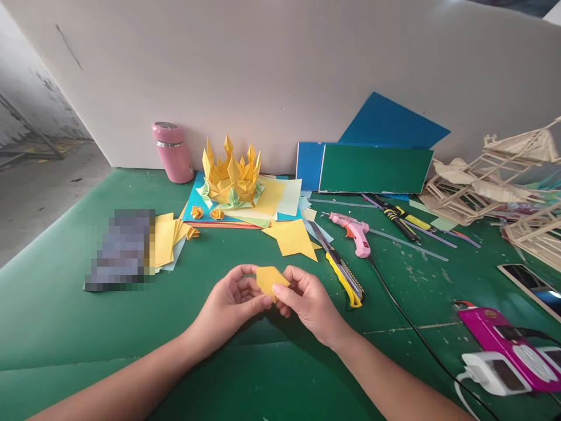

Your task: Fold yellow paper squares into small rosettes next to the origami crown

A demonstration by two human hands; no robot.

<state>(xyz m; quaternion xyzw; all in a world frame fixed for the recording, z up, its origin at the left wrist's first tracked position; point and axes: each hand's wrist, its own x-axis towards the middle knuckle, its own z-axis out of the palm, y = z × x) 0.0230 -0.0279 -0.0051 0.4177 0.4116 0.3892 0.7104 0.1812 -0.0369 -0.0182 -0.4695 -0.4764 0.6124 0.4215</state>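
Observation:
A small folded piece of yellow paper (270, 280) is held between both hands above the green table (210, 374). My left hand (239, 295) is closed on its left and lower edge, with thumb and fingers pinching it. My right hand (304, 298) pinches the right side, its thumb lying on the front of the paper. Just beyond the hands lie flat yellow paper pieces (293, 237). A yellow folded-paper crown (232, 178) with light green parts at its base stands on coloured sheets (287, 196) farther back.
To the right lie a yellow utility knife (344, 278), a pink glue gun (357, 234) with a black cord, and a magenta power strip (504, 339). At left are yellow papers (163, 242) and a blurred dark object (125, 248). Behind stands a pink flask (174, 153).

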